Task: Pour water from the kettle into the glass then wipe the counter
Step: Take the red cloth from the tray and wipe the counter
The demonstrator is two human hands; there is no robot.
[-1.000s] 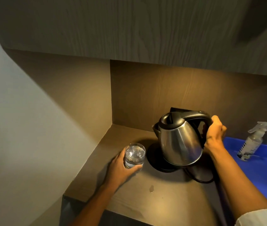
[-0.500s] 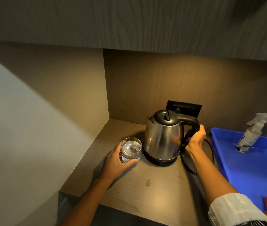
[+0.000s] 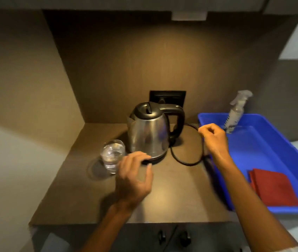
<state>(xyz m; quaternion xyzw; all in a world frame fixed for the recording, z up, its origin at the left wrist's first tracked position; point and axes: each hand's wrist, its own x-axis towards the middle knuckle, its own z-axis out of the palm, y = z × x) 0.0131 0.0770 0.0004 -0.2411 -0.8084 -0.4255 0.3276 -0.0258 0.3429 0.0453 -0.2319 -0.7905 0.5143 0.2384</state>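
On table, centre: kettle [image 3: 149, 131] stands upright on its base, spout toward 9 o'clock, handle toward 3 o'clock; no hand touches it.
Glass: glass [image 3: 112, 155] stands on the table [image 3: 177, 195] just beside the kettle at its 8 o'clock, holding clear water.
Left hand: left hand [image 3: 134, 176] hovers above the table at 6 o'clock of the kettle, just beside the glass and apart from it; fingers [image 3: 141, 155] loosely curled, moderately spread, holding nothing.
Right hand: right hand [image 3: 213, 138] is raised at 3 o'clock of the kettle, over the near rim of the blue tray [image 3: 272, 153]; fingers curled narrow, empty.
Cord: black cord [image 3: 186, 160] loops on the table between kettle and tray.
Tray contents: red cloth [image 3: 274, 188] lies flat at the tray's 5 o'clock end; spray bottle [image 3: 235, 113] stands at its 12 o'clock end.
Task status: pouring judged complete, since the glass is filled and the kettle is seated on its base.
Remaining: wiping not yet begun; cloth untouched.
Next requirement: likely a right-hand reach toward 4 o'clock for the cloth.
Spill: no wet patch is discernible; the frame is blurred.
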